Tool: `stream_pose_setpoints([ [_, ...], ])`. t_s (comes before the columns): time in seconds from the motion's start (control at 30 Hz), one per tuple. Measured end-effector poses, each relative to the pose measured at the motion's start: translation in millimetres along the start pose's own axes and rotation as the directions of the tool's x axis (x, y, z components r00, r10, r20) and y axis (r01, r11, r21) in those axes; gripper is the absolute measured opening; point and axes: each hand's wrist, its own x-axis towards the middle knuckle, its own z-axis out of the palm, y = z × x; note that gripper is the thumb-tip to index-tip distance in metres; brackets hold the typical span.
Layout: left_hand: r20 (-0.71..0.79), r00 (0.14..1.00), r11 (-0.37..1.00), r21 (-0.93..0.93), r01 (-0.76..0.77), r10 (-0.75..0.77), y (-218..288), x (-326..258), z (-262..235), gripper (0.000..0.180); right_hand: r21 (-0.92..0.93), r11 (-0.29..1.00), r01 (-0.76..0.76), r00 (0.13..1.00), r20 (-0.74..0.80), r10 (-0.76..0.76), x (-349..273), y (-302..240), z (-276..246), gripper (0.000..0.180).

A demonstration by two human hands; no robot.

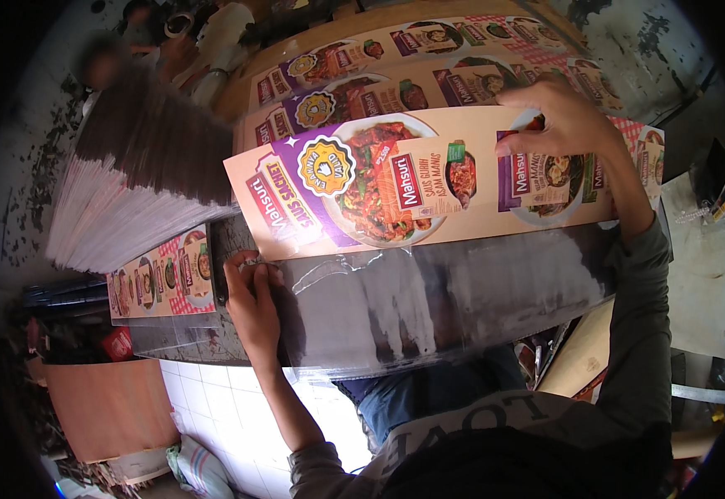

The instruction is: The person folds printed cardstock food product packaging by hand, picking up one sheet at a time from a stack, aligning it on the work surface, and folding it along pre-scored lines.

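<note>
Biggest thing in play is the long printed strip (pixel 470 224), angled across the middle in front of the person. I'd carry it level so it doesn't buckle, and keep its lower edge in line with the glossy film (pixel 454 295) just below it. That film looks streaky with a ragged upper edge, so imo smooth it flat first; wrinkles would probably catch. Can't tell if strip and film actually touch.

The right hand (pixel 558 125) has the strip by its upper edge, thumb on the printed face and fingers arched over the top. Seems off-centre to me, so the far left end could sag. The left hand (pixel 252 303) is curled at the film's left corner, near the strip's lower left; can't tell whether it's pinching anything.

Around that: a spread of printed sheets (pixel 429 41) behind the strip, then a tall fanned stack (pixel 142 187) crowding the left side. Watch that one, it's an easy elbow bump. Smaller stuff: another printed piece (pixel 163 279) under the stack's edge and a little red object (pixel 118 343).
</note>
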Motion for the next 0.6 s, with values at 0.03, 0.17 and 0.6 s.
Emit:
stream_pose_setpoints([
  [0.03,0.012,1.0,0.998,-0.06,-0.004,0.004,-1.5,0.8,0.1,0.014,-0.041,0.999,0.034,0.999,0.004,-0.034,0.8,1.1,-0.7,0.036],
  [0.17,0.034,0.999,0.995,-0.101,0.014,-0.011,0.6,1.0,0.0,0.015,0.066,0.997,0.027,1.0,-0.015,-0.026,1.2,-0.7,6.2,0.035],
  [0.6,0.049,0.999,0.989,-0.149,-0.002,0.009,-3.0,1.2,-1.5,0.013,-0.033,0.999,0.009,0.999,-0.036,-0.01,-5.0,-15.8,-5.9,0.038],
])
